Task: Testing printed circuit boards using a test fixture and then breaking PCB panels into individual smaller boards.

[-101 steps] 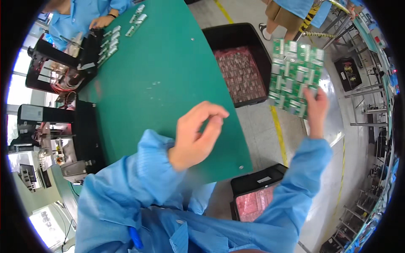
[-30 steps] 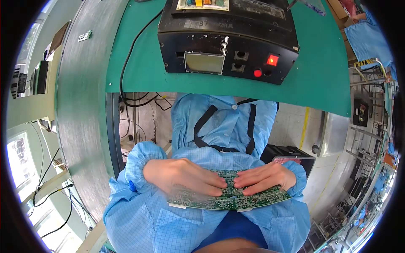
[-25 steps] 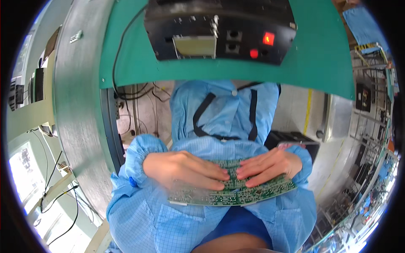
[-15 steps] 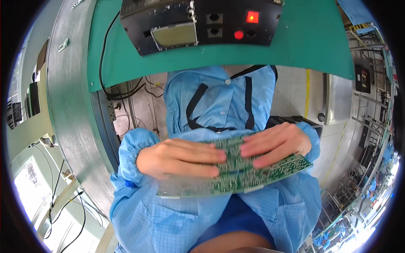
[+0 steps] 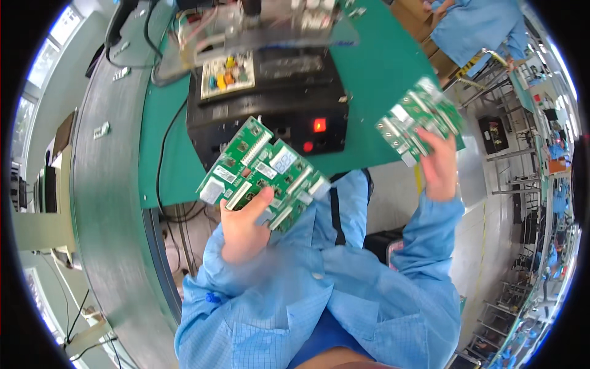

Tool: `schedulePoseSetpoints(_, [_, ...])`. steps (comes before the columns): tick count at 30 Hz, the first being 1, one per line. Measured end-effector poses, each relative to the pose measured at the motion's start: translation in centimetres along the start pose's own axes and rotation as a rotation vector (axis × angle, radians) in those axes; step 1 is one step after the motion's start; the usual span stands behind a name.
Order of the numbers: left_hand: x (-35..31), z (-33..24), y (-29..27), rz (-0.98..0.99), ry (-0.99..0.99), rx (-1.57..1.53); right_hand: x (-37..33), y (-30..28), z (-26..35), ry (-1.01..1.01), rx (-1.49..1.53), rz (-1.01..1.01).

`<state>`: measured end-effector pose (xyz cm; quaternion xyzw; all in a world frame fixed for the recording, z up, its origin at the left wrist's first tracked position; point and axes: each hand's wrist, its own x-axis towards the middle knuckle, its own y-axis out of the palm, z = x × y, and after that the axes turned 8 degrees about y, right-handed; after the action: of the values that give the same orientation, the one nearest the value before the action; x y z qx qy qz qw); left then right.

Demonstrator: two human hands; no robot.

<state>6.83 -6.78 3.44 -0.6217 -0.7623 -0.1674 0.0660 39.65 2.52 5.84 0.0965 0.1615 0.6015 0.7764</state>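
My left hand (image 5: 244,224) grips a green circuit board (image 5: 249,169), its thumb lying across the face and its fingers hidden underneath. White connectors, labels and a small display stand on that board, which is tilted in front of the black box. Out to the right, my right hand (image 5: 439,163) holds a second green circuit board (image 5: 418,117) by its lower edge, over the right side of the green mat. This board also carries white connectors and is slightly blurred. The two boards are well apart.
On the green mat (image 5: 375,67) stands a black box (image 5: 270,98) with a red lit switch. A small board with colourful components (image 5: 227,75) lies on top, beneath a clear plate (image 5: 276,40). A grey metal rail (image 5: 110,203) runs along the left. Another person's blue sleeve (image 5: 479,31) shows far right.
Both hands were together on one wide board area near my lap. Now they are apart, each with a board, component sides visible; the right has moved up and outward. The view has shifted.
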Motion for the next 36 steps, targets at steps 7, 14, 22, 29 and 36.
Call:
schedulePoseSetpoints(7, [0.0,1.0,0.0,0.262,-0.759,-0.818,16.2,-0.6,-2.0,0.380,0.005,0.267])
schedulePoseSetpoints(14, [-3.8,3.6,1.6,0.593,-0.745,-0.556,21.1,1.7,-6.3,-0.313,-0.957,-0.374])
schedulePoseSetpoints(22, [-0.7,1.4,2.0,0.778,-0.348,-0.107,-3.7,9.0,-1.7,-0.434,-0.741,0.576])
schedulePoseSetpoints(29, [1.2,1.3,4.5,0.892,-0.490,-0.162,-7.2,7.4,-4.1,-0.666,-1.035,0.367])
schedulePoseSetpoints(36, [0.4,-0.3,2.2,0.792,0.163,-0.348,-8.4,7.1,-0.8,-0.970,-0.594,0.365])
